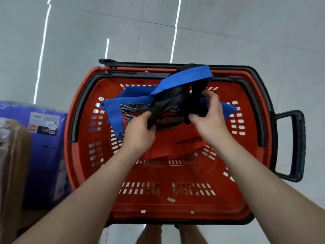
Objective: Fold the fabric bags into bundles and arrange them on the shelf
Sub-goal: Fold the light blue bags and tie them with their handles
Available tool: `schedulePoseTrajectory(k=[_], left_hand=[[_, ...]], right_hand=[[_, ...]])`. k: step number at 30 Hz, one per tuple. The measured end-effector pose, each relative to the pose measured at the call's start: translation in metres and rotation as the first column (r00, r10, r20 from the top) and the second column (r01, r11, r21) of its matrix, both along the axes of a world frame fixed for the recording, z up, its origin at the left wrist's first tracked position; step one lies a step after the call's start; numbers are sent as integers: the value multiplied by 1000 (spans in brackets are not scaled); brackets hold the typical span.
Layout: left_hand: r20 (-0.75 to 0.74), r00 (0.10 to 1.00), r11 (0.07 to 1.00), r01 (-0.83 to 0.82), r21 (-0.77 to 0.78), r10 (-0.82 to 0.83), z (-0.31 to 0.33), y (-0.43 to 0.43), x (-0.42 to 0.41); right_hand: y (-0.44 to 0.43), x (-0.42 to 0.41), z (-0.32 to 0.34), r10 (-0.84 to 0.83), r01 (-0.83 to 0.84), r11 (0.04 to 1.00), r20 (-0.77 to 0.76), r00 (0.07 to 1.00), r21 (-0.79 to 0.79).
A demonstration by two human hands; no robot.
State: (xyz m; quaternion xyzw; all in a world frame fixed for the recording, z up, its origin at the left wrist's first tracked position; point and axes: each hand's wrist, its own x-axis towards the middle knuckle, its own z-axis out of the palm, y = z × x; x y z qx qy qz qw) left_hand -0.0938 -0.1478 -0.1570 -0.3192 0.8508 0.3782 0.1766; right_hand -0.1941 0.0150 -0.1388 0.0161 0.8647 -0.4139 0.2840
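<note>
Black strap (155,110): left hand (140,132) fingers pinch it, over red basket (68,155) middle.
Blue bag (112,110): right hand (210,118) fingers curled, gripping it.

A: What are you logging for colour?
B: On my feed, item one: basket (82,169), red, rows of pale slots, with black rim and black handle (297,147). Item two: blue bag (133,100), with a black-and-white streaked panel. Item three: black bag (175,97), plain.
A: Anything else?
B: I list a red bag (175,138), orange-red, dark lettering. Also a purple package (44,164) with a white label (44,124), dark print; a brown box (14,155); and the floor (246,32), pale grey tiles, white streaks.
</note>
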Motion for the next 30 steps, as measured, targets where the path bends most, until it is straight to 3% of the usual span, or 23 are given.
schedulePoseTrajectory(k=[2, 6, 9, 11, 12, 14, 16, 19, 22, 25, 27, 28, 30], left_hand=[[27, 990, 977, 141, -161, -138, 3, -12, 4], [56, 984, 856, 175, -486, -169, 1, -52, -7], [292, 936, 814, 322, -483, -197, 5, -66, -13], [323, 925, 849, 327, -415, -199, 14, -70, -13], [286, 939, 891, 286, -352, -189, 22, -71, -12], [173, 967, 932, 230, -281, -187, 44, -71, -10], [70, 972, 896, 236, -375, -226, 77, -69, -10], [-45, 964, 826, 202, -526, -264, 139, -59, -9], [-176, 964, 846, 79, -527, -199, 204, -45, -7], [-361, 931, 924, -92, -372, -53, 272, -26, -11], [-427, 891, 964, -231, -131, 155, 310, -11, -16], [-421, 862, 955, -296, 36, 283, 328, -4, -20], [-341, 789, 847, -394, 356, 511, 362, 10, -25]], right_hand=[[11, -11, -3, 85, -69, 985, -96, 992, 157], [20, -30, -12, 266, -259, 932, 10, 964, 255], [17, -31, -13, 293, -291, 924, 30, 956, 246], [11, -27, -3, 132, -139, 988, 97, 986, 74], [8, -25, 8, 19, -9, 998, 162, 987, -64], [4, -23, 34, -161, 251, 923, 303, 939, -291], [9, -23, 60, -208, 357, 852, 378, 902, -383], [21, -17, 105, -87, 218, 918, 367, 926, -332], [29, -3, 157, 19, 37, 979, 271, 962, -202], [24, 16, 226, 185, -128, 958, 214, 959, -256], [14, 36, 273, 359, -291, 906, 194, 913, -308], [8, 47, 296, 416, -345, 882, 185, 890, -321], [-5, 69, 335, 386, -333, 890, 125, 914, -312]])
